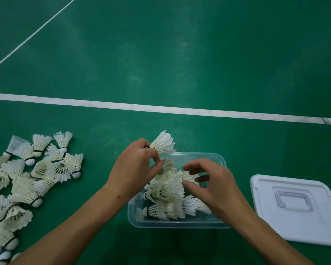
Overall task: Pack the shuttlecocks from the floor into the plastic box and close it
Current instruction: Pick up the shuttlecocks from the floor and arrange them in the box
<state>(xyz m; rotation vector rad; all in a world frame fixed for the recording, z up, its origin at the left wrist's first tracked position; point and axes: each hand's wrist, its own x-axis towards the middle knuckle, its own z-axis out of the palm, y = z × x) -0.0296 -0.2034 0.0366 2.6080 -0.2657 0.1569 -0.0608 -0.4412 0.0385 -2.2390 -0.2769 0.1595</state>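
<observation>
At the far left a loose heap of white feather shuttlecocks [27, 180] lies on the green court floor [180, 54], corks pointing every way, the heap running down to the lower left edge. Just right of it, the left hand [136, 167] hangs over the left rim of the clear plastic box [176, 223], its forearm coming up from the lower left. Its fingers are curled and grasp two shuttlecocks: one [163, 143] sticks out past the knuckles, feathers fanning up and to the right beyond the box's far edge, and a second [168, 166] is pinched at the fingertips, skirt facing the camera, above the box's interior. Beneath, a pile of packed shuttlecocks [164, 197] fills the middle of the box, lying on their sides and overlapping. The right hand [210, 186] hovers over the right half of the box, wrist bent, fingers loosely curled and spread, thumb apart from them; its fingertips sit just beside the top feathers of the pile, and whether they touch cannot be told. It holds nothing. To the right, apart from the box, the white lid [294, 209] lies flat on the floor with its moulded handle up. A broad white court line [180, 109] crosses beyond the box, and a thinner line [31, 35] slants at upper left.
</observation>
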